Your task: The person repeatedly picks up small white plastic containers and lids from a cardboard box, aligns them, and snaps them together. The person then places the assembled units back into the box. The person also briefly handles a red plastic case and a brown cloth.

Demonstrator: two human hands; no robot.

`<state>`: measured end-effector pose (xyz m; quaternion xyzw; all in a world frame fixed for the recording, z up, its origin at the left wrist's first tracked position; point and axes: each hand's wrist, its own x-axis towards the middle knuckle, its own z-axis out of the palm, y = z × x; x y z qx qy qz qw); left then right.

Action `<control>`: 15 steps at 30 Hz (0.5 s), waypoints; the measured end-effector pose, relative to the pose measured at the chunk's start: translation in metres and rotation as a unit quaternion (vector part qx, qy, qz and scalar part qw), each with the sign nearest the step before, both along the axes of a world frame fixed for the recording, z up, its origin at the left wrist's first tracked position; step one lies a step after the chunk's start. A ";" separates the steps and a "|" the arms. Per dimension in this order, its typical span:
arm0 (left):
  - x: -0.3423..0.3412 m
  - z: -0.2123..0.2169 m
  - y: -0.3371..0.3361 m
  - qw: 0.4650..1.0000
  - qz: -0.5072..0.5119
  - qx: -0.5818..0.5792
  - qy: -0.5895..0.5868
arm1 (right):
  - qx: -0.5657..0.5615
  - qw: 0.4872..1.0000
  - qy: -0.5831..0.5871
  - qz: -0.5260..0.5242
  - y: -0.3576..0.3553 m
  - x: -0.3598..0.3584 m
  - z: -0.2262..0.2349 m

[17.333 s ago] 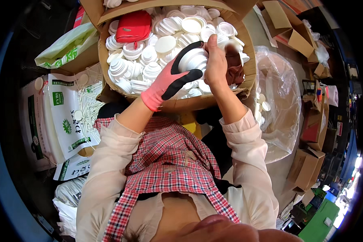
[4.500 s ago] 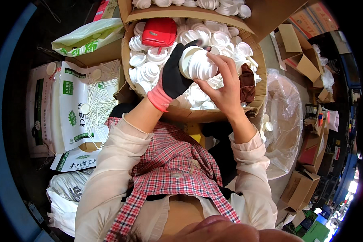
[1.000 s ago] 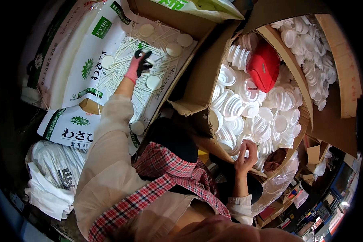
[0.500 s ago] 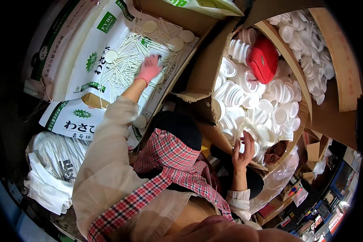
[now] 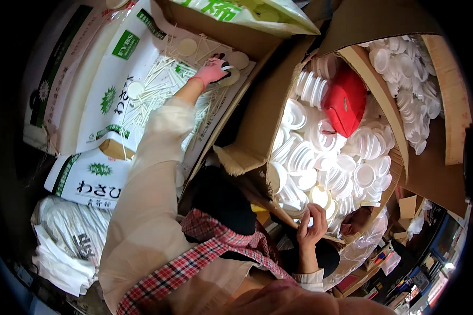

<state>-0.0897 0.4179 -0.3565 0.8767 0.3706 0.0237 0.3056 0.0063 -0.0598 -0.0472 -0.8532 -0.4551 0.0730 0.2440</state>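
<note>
My left hand [image 5: 211, 71], in a pink glove with dark fingertips, is over the far right part of a shallow carton lined with printed white sacking [image 5: 105, 105]. A small white lid [image 5: 227, 67] shows edge-on between its fingers. Just beneath lies a round cream disc [image 5: 230, 79]. Many thin white sticks [image 5: 152, 89] are scattered to the left of the hand. My bare right hand [image 5: 312, 226] is at the near edge of a carton of white plastic lids [image 5: 302, 157]. Its fingers are bent and apart, with nothing visible in them.
A red pouch [image 5: 346, 102] lies on the lids. More white lids [image 5: 402, 65] fill another carton at the far right. A torn cardboard flap [image 5: 242, 157] stands between the two work areas. A silver-white plastic bag [image 5: 63, 236] sits at the near left.
My left hand has moved farther away and right, from the sticks to the cream disc. My right hand has drawn slightly back from the lids. The whole view has shifted a little.
</note>
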 end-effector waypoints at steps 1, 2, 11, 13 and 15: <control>0.016 0.002 0.003 0.999 -0.013 -0.015 0.047 | 0.000 1.000 0.007 -0.004 0.000 0.001 0.000; 0.029 0.002 0.004 0.994 -0.030 -0.030 0.097 | -0.012 1.000 0.003 -0.008 -0.001 -0.002 0.002; -0.054 0.019 -0.018 0.940 0.160 -0.240 -0.183 | 0.019 0.999 0.001 -0.029 0.005 0.000 -0.002; -0.049 -0.003 -0.021 0.934 0.155 -0.265 -0.182 | 0.025 0.999 0.009 -0.022 0.001 0.001 -0.003; -0.028 -0.004 -0.031 0.908 0.091 -0.345 -0.218 | 0.018 0.999 0.013 -0.028 -0.001 -0.001 -0.002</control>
